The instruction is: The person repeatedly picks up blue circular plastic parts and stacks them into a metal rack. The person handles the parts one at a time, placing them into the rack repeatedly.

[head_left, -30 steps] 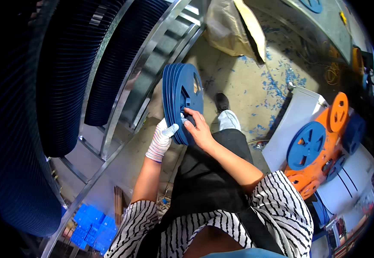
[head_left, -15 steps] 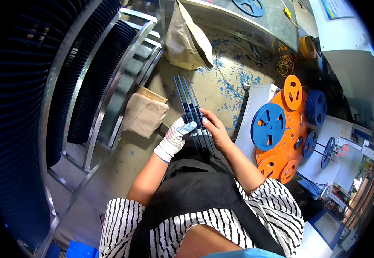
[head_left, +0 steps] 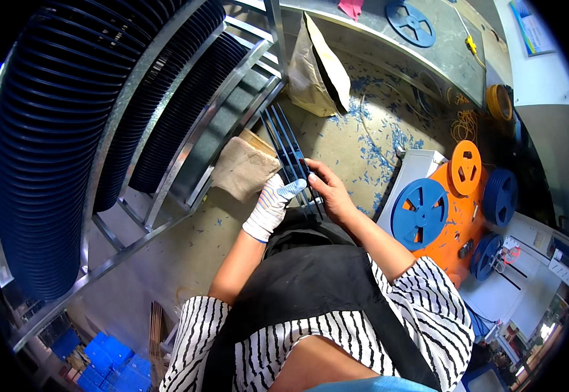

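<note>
Several blue plastic reels (head_left: 283, 134), seen edge-on, are held upright in front of my body. My left hand (head_left: 270, 204), in a white glove with bare-looking forearm above it, is closed on their near left side, its blue-tipped thumb across the edges. From the right, my bare right hand (head_left: 329, 188) grips the same reels, with thumb and fingers around their edges. The lower part of the reels lies in front of my black apron (head_left: 304, 281) and is partly hidden by the hands.
On my left stands a metal rack (head_left: 183, 153) packed with rows of dark blue reels (head_left: 49, 157). A cloth-covered stool (head_left: 242, 171) and a pale sack (head_left: 314, 72) are ahead. Blue scraps litter the floor. To the right, an orange table (head_left: 453, 228) carries blue reels (head_left: 420, 214) and an orange reel (head_left: 465, 168).
My view has turned left, so the surroundings appear shifted rightward and more of the rack shows. The held reels lean a little more to the left; both hands keep their grip.
</note>
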Available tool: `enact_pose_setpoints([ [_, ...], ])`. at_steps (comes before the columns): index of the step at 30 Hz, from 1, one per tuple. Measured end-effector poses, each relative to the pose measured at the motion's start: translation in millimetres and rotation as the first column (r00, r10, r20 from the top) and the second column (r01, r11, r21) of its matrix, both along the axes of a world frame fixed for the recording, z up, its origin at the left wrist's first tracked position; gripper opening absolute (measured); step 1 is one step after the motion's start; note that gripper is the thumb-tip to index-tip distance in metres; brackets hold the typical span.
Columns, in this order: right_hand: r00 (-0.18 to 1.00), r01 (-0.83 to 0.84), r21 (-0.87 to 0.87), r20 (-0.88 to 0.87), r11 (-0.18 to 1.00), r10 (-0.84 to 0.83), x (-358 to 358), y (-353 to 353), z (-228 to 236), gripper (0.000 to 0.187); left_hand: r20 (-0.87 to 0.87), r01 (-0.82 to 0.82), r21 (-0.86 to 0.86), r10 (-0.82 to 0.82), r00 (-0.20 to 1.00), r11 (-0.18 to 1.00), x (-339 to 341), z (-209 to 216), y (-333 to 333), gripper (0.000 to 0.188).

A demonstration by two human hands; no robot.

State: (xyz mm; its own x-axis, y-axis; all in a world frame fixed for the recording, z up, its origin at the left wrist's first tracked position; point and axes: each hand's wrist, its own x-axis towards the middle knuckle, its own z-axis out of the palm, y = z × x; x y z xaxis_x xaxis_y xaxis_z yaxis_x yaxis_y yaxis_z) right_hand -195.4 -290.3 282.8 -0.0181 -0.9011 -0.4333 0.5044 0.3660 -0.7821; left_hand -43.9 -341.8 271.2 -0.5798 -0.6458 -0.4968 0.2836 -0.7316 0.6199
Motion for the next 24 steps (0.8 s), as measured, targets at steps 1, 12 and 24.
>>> enact_pose_setpoints([
  [1,1.000,-0.015,-0.013,-0.020,1.000,0.015,-2.5,-1.3,3.1,0.045,-0.006,-0.020,0.016,0.020,1.000,1.000,-2.7,1.4,0.8,0.045],
  [12,0.799,-0.213,-0.278,-0.601,0.937,0.003,-26.4,-5.8,11.6,0.048,-0.082,-0.177,-0.029,0.174,0.981,0.984,-19.4,32.9,-10.0,0.040],
  [24,0.785,-0.313,-0.161,-0.599,0.936,0.159,-83.6,74.4,-28.3,0.045,-0.109,-0.348,0.163,0.367,0.924,0.923,12.9,65.7,-17.3,0.043],
])
